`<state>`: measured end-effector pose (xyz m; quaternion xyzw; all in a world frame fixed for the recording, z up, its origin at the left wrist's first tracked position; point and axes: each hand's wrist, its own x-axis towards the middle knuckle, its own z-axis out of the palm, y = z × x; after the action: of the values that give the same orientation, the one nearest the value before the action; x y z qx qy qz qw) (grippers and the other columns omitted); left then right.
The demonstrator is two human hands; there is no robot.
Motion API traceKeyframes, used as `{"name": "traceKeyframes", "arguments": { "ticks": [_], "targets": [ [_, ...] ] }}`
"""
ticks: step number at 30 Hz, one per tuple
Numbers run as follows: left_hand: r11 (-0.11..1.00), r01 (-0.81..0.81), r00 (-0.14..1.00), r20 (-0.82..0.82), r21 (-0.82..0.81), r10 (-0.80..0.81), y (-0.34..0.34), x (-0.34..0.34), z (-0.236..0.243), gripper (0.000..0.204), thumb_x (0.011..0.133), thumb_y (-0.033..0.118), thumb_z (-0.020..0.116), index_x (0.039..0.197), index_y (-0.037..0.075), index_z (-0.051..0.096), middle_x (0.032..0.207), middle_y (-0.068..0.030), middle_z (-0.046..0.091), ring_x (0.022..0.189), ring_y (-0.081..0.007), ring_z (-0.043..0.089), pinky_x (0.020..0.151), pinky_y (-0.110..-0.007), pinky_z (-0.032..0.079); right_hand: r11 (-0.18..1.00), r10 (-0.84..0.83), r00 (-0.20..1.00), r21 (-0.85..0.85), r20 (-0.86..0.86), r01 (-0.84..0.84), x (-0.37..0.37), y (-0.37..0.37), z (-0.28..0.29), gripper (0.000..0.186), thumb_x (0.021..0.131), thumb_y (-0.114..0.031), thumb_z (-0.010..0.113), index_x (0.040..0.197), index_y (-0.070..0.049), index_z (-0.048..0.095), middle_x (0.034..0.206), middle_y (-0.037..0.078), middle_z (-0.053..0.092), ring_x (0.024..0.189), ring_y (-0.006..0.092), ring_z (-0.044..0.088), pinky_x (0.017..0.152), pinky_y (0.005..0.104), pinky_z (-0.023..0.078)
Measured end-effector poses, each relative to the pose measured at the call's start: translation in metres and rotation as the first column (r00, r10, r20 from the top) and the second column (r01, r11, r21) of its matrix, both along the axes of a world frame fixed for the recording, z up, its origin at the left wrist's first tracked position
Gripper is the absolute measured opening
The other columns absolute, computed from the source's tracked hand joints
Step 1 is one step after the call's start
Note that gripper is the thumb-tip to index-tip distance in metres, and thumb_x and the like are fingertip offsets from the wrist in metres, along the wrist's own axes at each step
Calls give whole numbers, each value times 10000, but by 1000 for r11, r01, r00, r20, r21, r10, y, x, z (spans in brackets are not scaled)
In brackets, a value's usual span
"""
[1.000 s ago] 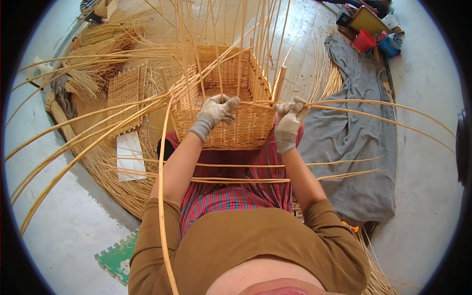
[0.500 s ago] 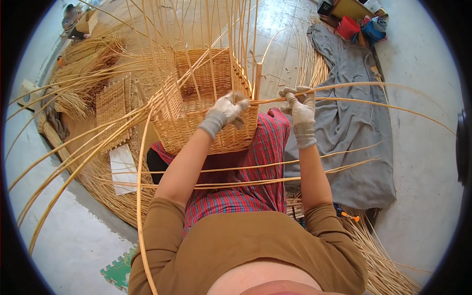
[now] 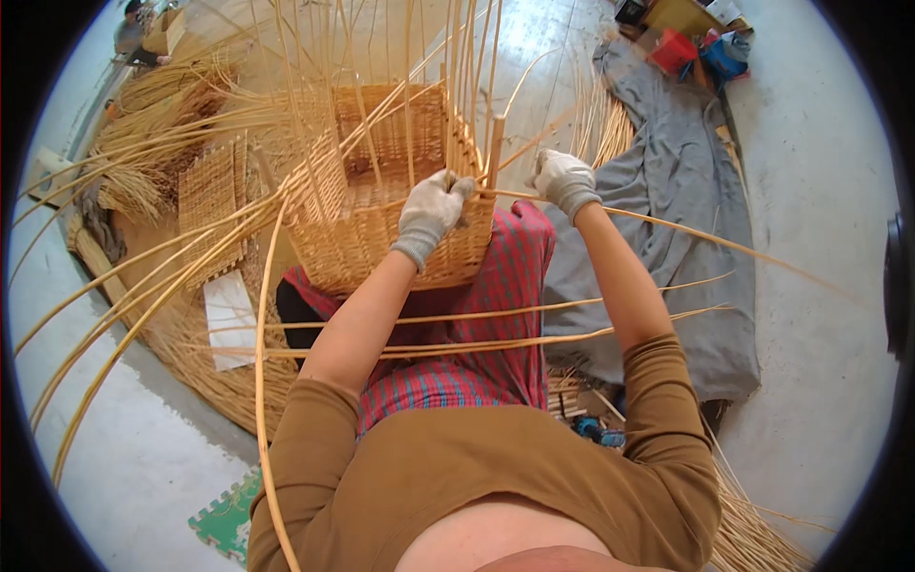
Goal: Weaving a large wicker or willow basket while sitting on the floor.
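Observation:
A rectangular wicker basket (image 3: 381,243) rests against my lap, with tall upright rods (image 3: 408,95) rising from its walls. My left hand (image 3: 431,212), in a pale work glove, is closed at the near rim by the right corner, pinching the weaving rods there. Right of the corner post (image 3: 495,153), my gloved right hand (image 3: 564,181) is closed, its fingertips against a wicker rod (image 3: 529,145) that slants away from the corner; its exact grip is partly hidden. A second loose rod (image 3: 705,232) runs from the corner beneath my right hand, out to the right.
Long rods (image 3: 143,291) fan out leftward from the basket's left corner. A flat woven panel (image 3: 210,205) and rod bundles (image 3: 181,105) lie to the left. Grey cloth (image 3: 667,248) spreads at the right, with a red container (image 3: 673,51) beyond. Another person (image 3: 133,33) is far left.
My right hand has moved left and slightly up, nearer the corner. One of the two rods it held now slants away from me, while the other hangs lower to the right. My left hand stays at the rim.

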<state>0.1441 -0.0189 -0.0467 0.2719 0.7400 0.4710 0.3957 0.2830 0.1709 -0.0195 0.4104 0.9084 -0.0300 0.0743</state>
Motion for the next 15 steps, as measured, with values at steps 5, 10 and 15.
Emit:
{"name": "traceKeyframes", "arguments": {
  "ticks": [5, 10, 15],
  "targets": [
    [888, -16, 526, -752, 460, 399, -18, 25, 5, 715, 907, 256, 770, 1526, 115, 440, 1037, -123, 703, 959, -208, 688, 823, -367, 581, 919, 323, 783, 374, -531, -125, 25, 0, 2, 266, 899, -319, 717, 1074, -119, 721, 1034, 104, 734, 986, 322, 691, 889, 440, 529],
    [966, 248, 467, -882, 70, -57, 0, 28, -15, 985, 898, 248, 753, 1662, 160, 137, 1044, -116, 722, 1011, -324, 681, 920, -461, 512, 817, 456, 750, 559, -478, -141, 39, 9, -28, 281, 937, -415, 651, 1012, -159, 740, 1059, 92, 714, 1025, 328, 667, 920, 444, 504],
    [937, 312, 455, -891, 157, -3, -2, 13, -33, 960, 877, 271, 759, 1649, 129, 206, 1028, -113, 722, 930, -307, 693, 822, -442, 505, 972, 228, 884, 148, -407, -183, 45, 7, -81, 294, 929, -449, 642, 943, -174, 746, 978, 72, 717, 982, 304, 661, 892, 452, 479]
  ]
}}
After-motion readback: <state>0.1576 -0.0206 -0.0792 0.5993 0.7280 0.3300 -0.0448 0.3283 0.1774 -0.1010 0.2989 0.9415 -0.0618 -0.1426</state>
